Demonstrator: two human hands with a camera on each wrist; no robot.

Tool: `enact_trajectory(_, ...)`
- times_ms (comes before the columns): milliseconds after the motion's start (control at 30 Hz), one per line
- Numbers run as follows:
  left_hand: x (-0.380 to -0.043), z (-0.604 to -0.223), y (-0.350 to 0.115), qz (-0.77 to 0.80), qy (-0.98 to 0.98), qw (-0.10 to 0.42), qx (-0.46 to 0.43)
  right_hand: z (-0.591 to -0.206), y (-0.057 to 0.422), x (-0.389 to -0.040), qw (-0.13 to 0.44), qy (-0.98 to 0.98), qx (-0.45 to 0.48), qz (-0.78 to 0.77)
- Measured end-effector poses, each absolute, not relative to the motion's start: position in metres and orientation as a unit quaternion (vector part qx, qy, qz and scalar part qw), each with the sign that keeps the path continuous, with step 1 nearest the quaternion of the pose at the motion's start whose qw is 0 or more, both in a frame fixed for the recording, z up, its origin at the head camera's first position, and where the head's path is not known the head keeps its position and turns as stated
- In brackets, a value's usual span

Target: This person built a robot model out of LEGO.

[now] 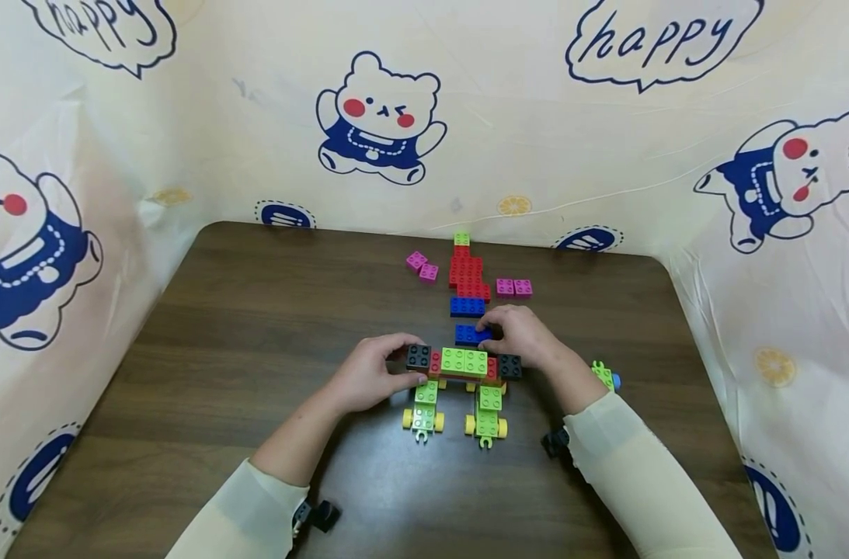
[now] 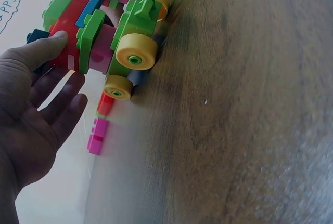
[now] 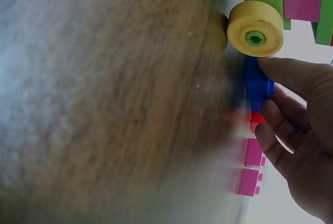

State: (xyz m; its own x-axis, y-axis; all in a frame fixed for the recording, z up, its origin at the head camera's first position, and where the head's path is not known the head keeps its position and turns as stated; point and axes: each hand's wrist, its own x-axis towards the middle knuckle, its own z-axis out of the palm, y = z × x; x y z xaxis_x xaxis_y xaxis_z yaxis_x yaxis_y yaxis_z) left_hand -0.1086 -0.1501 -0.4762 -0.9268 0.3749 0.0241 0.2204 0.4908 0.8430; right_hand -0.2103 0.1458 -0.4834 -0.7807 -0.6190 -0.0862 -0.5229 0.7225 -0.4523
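A toy brick vehicle (image 1: 464, 362) stands on yellow wheels, with lime bricks in the middle of its top and black bricks at both ends. My left hand (image 1: 370, 376) grips its left end, the thumb (image 2: 49, 47) on the red side in the left wrist view. Just behind the vehicle lies a blue brick (image 1: 469, 335), which my right hand (image 1: 525, 335) pinches at its right end between thumb and fingers. In the right wrist view this blue brick (image 3: 257, 84) sits low at the table, beside a yellow wheel (image 3: 255, 29).
Farther back, another blue brick (image 1: 467, 307) adjoins red bricks (image 1: 466, 272) topped by a lime brick (image 1: 462, 239). Pink bricks lie left (image 1: 422, 266) and right (image 1: 513, 288) of them. A lime-and-blue piece (image 1: 606, 376) is beyond my right forearm. A patterned sheet (image 1: 494, 140) rises behind the table (image 1: 277, 272).
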Motion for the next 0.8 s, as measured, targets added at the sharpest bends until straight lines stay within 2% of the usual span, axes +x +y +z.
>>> enact_trajectory(200,-0.110,-0.477,-0.150,0.479,0.857,0.082,0.170,-0.480,0.152,-0.210,0.127,0.919,-0.294,-0.229)
enact_trajectory(800,-0.117,-0.478,-0.147,0.488,0.853,0.072,0.173,-0.429,0.173,-0.200,0.050,0.900,-0.293,-0.318)
